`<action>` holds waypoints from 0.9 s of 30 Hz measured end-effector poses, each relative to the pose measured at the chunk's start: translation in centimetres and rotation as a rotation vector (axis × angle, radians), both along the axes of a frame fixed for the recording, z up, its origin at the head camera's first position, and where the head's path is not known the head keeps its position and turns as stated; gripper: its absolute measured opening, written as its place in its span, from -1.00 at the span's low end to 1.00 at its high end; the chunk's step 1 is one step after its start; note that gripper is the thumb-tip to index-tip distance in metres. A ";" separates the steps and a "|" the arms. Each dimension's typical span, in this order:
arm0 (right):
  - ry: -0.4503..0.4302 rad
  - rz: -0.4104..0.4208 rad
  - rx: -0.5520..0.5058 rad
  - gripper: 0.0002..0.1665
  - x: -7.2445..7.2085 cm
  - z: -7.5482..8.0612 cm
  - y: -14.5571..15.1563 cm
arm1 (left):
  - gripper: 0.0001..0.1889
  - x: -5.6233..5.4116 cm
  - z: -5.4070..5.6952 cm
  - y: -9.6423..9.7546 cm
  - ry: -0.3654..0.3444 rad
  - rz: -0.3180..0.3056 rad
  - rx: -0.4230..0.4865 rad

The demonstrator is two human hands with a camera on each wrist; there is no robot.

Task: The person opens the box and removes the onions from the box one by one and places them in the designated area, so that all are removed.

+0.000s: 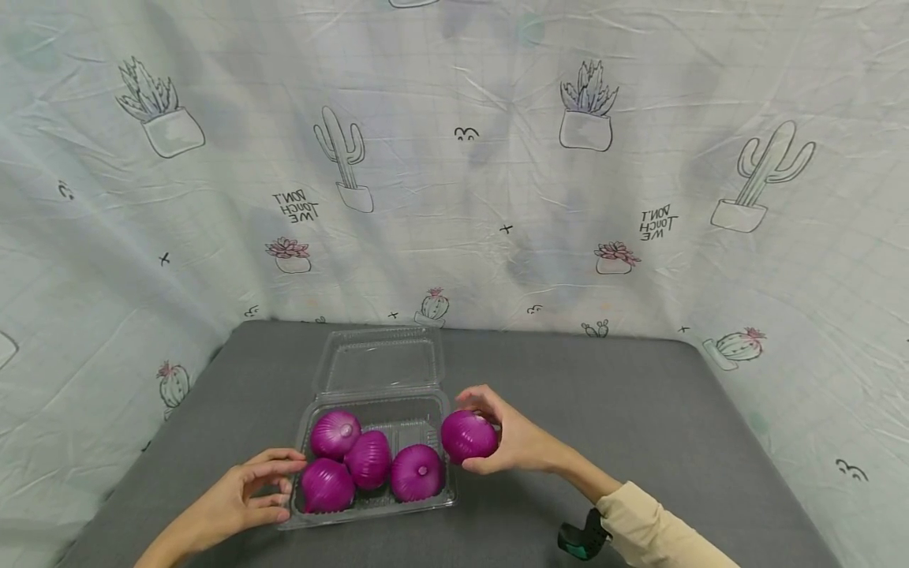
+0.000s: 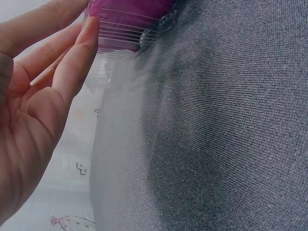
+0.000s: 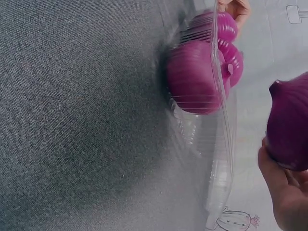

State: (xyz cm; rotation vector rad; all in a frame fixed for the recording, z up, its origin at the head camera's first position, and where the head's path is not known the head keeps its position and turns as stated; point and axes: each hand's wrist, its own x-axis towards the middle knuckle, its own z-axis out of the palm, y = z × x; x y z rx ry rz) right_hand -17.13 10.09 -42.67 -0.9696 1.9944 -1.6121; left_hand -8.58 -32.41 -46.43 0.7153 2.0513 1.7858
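In the head view my right hand (image 1: pixel 521 438) grips a purple onion (image 1: pixel 469 436) just over the right rim of a clear plastic clamshell box (image 1: pixel 376 517). The right wrist view shows the same onion (image 3: pixel 291 122) raised beside the box wall, thumb and fingers around it. Inside the box lie several more purple onions: one at the back left (image 1: pixel 335 434), one in front of it (image 1: pixel 327 486), others towards the middle and right (image 1: pixel 417 473). My left hand (image 1: pixel 245 497) touches the box's left side with nearly straight fingers (image 2: pixel 77 62).
The box's hinged lid (image 1: pixel 383 359) lies folded back, away from me. A grey cloth (image 1: pixel 604 410) covers the table. Behind and at both sides hangs a pale curtain (image 1: pixel 497 181) with cactus drawings. A dark strap device (image 1: pixel 584 536) is at my right sleeve.
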 end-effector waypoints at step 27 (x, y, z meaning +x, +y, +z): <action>0.076 0.005 -0.089 -0.21 0.1 0.2 -0.1 | -0.51 -0.1 0.2 0.1 -0.042 0.003 -0.005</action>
